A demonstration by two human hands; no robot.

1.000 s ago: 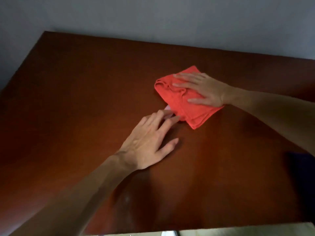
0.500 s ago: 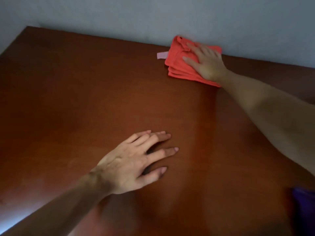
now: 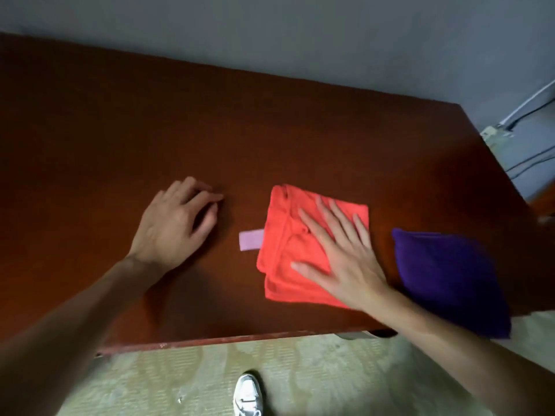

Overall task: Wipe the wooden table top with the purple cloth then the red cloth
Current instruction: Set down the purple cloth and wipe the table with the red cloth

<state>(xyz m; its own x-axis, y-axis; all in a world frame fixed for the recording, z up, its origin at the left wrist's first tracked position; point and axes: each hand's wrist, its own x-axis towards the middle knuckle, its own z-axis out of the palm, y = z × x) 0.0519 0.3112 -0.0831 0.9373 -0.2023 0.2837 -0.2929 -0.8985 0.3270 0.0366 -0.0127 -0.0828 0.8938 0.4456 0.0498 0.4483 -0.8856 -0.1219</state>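
The folded red cloth [image 3: 288, 250] lies on the wooden table top [image 3: 210, 124] near the front edge, a pale pink tag [image 3: 251, 240] sticking out of its left side. My right hand [image 3: 339, 253] presses flat on the cloth with straight, spread fingers. The purple cloth [image 3: 447, 277] lies folded at the table's front right corner, just right of my right wrist, partly overhanging the edge. My left hand [image 3: 175, 223] rests on the bare wood to the left of the red cloth, fingers loosely bent, holding nothing.
A grey wall [image 3: 300, 34] runs along the table's far edge. Cables and a white power strip [image 3: 495, 135] lie beyond the right edge. Below the front edge are pale flooring and a white shoe [image 3: 247, 396].
My right hand has dragged the red cloth from the far edge by the wall back toward the front edge. The view has tilted down, bringing the purple cloth and floor into sight.
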